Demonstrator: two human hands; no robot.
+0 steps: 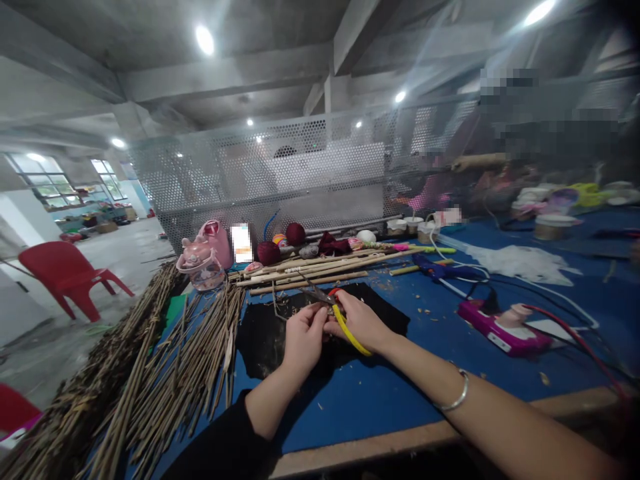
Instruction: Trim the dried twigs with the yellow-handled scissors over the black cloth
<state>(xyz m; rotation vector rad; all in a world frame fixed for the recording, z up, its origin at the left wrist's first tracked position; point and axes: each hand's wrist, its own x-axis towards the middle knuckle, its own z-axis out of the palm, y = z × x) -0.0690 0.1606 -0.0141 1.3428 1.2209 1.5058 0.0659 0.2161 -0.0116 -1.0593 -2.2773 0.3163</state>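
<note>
My right hand (357,321) is closed around a pair of scissors (352,331) with yellow and red handles. Their dark blades point up and left, above the fingers of my left hand (304,335). That hand is closed in a pinch on what looks like a thin brown twig (275,301), whose bent end sticks out to the left. My fingertips meet and hide most of the held part. Beneath both hands lies a black cloth (260,340) with bits of debris on it, spread on the blue tabletop (360,407).
Long thin sticks (185,373) lie in bundles on the left. Behind the cloth are thicker rods (320,268), dark red yarn balls (269,253), a pink basket (207,270) and a lit phone (242,243). A magenta power strip (500,327) with cables sits right, near white plastic (520,261).
</note>
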